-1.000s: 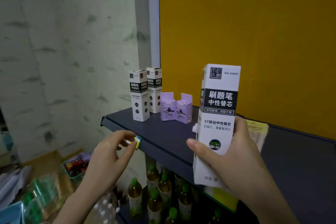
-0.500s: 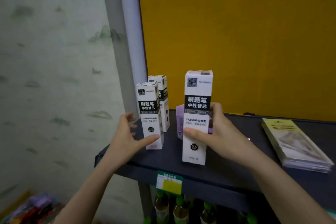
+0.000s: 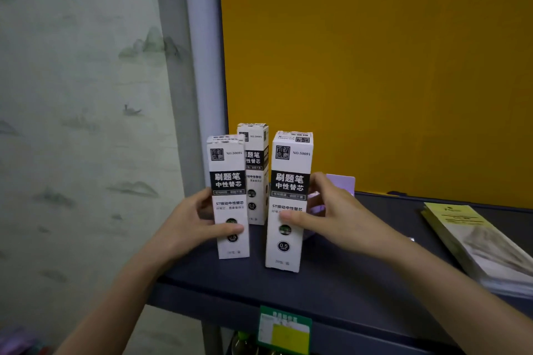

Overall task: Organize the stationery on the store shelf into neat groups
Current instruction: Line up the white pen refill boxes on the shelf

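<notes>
Three tall white refill boxes with black labels stand upright at the left end of a dark shelf point(image 3: 331, 291). My left hand point(image 3: 190, 225) grips the front left box point(image 3: 229, 170), thumb across its face. My right hand point(image 3: 331, 213) holds the right box point(image 3: 290, 251), which rests on the shelf a little apart from the left one. The third box point(image 3: 255, 153) stands behind, between them. Small purple boxes point(image 3: 341, 181) peek out behind my right hand, mostly hidden.
A stack of yellow-green booklets point(image 3: 476, 242) lies on the shelf at the right. An orange back panel point(image 3: 375, 66) and a grey upright post point(image 3: 199, 66) bound the shelf. A green and yellow price tag point(image 3: 284, 331) hangs on its front edge.
My right hand brought the box in from the front and set it on the shelf beside the other two. My left hand rose from the shelf edge and closed on the front left box.
</notes>
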